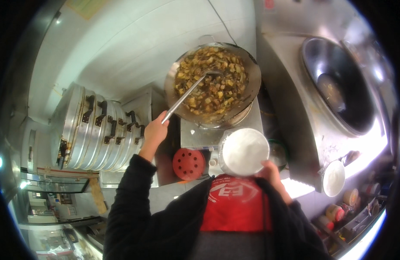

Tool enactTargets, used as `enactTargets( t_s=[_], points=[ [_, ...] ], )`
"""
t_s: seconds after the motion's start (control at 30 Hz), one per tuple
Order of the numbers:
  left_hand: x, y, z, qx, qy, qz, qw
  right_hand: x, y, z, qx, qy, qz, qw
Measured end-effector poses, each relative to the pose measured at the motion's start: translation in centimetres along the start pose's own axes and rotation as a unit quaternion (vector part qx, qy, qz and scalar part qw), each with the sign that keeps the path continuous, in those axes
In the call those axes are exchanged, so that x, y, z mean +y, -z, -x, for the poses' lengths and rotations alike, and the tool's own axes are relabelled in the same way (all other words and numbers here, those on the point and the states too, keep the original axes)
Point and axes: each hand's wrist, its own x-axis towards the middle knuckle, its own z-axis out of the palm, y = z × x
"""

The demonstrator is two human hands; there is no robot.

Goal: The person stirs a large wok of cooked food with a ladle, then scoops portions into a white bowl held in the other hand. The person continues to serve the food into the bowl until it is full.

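Note:
My left hand (155, 132) is closed round the end of a long metal ladle (182, 100). The ladle slants up and to the right, its head partly sunk in a stew of diced pieces in brown liquid (215, 93). A wide wok (255, 73) holds this food on a metal stove (199, 138). My right hand (270, 172) grips the right rim of a round white bowl (244, 151), held before my chest, just below the wok. Clear film seems to edge the bowl, which looks empty. The fingers under its rim are partly hidden.
Stacked metal steamers (94, 130) with black handles stand at the left. Below the stove is a red round stool (188, 164) with holes. To the right, a large dark wok (338, 86) sits in a steel counter (291, 99); a white dish (333, 178) lies near its lower edge.

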Motion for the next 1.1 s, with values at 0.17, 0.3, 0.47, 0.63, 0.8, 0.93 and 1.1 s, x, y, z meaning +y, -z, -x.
enactTargets(
  t_s=[0.17, 0.3, 0.47, 0.63, 0.8, 0.93, 1.1],
  points=[
    [0.0, 2.2, 2.6, -0.033, -0.003, 0.004, 0.999, 0.4, 0.2, 0.3, 0.007, 0.000, 0.015, 1.000],
    [-0.7, 4.9, 5.8, -0.077, -0.018, 0.004, 0.997, 0.9, 0.7, 0.1, 0.001, 0.011, 0.023, 1.000],
    [-2.2, 5.5, 10.3, -0.070, -0.049, 0.034, 0.996, 1.1, 1.6, -0.5, -0.004, 0.008, 0.017, 1.000],
    [-4.1, 5.6, 12.0, -0.076, -0.052, 0.164, 0.982, 1.3, 1.9, -0.5, -0.009, 0.020, 0.002, 1.000],
    [-4.2, 4.8, 9.5, -0.082, 0.057, 0.320, 0.942, 1.8, 2.6, -0.6, -0.036, 0.027, 0.004, 0.999],
    [-2.7, 3.4, 4.6, -0.017, 0.052, 0.350, 0.935, 2.0, 3.2, -0.1, -0.005, 0.038, 0.007, 0.999],
    [-0.6, 2.4, 0.3, -0.036, 0.128, 0.322, 0.937, 2.0, 3.7, 1.8, -0.012, 0.080, -0.012, 0.997]
  ],
)
